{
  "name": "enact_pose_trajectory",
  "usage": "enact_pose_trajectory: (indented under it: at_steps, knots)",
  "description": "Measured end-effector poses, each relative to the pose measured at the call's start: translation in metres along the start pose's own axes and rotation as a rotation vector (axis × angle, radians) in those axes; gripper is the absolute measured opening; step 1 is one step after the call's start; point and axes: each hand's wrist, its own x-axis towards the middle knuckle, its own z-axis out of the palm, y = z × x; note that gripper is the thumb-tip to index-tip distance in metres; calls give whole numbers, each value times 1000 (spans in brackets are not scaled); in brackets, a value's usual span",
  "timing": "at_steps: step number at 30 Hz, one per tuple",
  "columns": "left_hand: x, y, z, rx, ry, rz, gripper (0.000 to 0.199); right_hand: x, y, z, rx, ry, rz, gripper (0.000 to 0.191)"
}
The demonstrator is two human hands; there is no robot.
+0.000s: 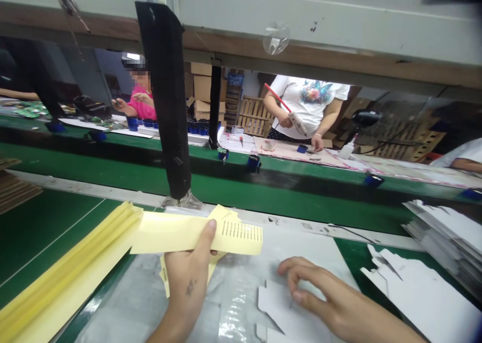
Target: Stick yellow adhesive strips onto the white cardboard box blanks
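My left hand (190,272) grips several yellow label sheets (165,232), its thumb pressed on the top one. Small dark print runs along the right part of that sheet. Over a flat white carton blank (280,305) hovers my right hand (316,288), fingers bent and a little apart, with nothing visible in them. Whether its fingertips touch the blank I cannot tell. Both hands are above a clear plastic sheet (124,303) on the work surface. Long yellow sheets (71,282) lie to the left of my left hand.
White carton blanks (425,282) lie at right, beside another stack (444,232). A black post (165,102) rises ahead. Beyond it, a green conveyor belt (233,180) carries blue parts (254,163). Across the belt, a person in a white shirt (307,102) holds a tool; another wears pink.
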Motion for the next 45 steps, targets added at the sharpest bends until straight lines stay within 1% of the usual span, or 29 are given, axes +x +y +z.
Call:
enact_pose_trajectory:
  at_steps: [1, 3, 6, 9, 15, 19, 23, 29, 34, 37, 39, 41, 42, 43, 45]
  knots:
    - [1, 1, 0, -11, 4, -1, 35, 2, 3, 3, -8, -47, 4, 16]
    - [2, 3, 0, -30, -6, -2, 33, 6, 7, 9, -14, -91, 31, 16]
    - [-1, 4, 2, -63, -46, -17, 29, 9, 6, 18, 12, -105, 79, 16]
    - [-4, 7, 3, -94, -72, -40, 29, 9, 4, 23, 38, -109, 93, 18]
    - [-5, 10, 3, -97, -100, -54, 29, 7, 5, 29, 72, -83, 139, 21]
    - [-5, 8, 2, -94, -80, -45, 29, 6, 10, 35, 78, -51, 189, 25]
    - [-4, 6, 4, -107, -86, -61, 28, 5, 13, 39, 75, -22, 190, 27]
    - [-4, 5, 4, -147, -107, -59, 26, 5, 12, 43, 50, 4, 195, 24]
    - [-7, 8, 3, -143, -111, -90, 27, 8, 13, 48, -11, 78, 160, 18]
    - [-6, 8, 4, -137, -120, -78, 27, 10, 15, 52, -31, 133, 128, 14]
    - [-5, 6, 4, -128, -123, -71, 27, 10, 19, 55, -8, 188, 134, 9]
    - [-4, 4, 4, -109, -113, -67, 27, 11, 23, 59, 26, 267, 151, 27]
    - [-4, 3, 3, -98, -112, -64, 27, 12, 26, 61, 43, 304, 147, 33]
    - [-4, 2, 3, -85, -112, -62, 27, 12, 28, 62, 58, 333, 130, 34]
    - [-4, 3, 3, -63, -116, -60, 29, 13, 30, 62, 85, 368, 90, 26]
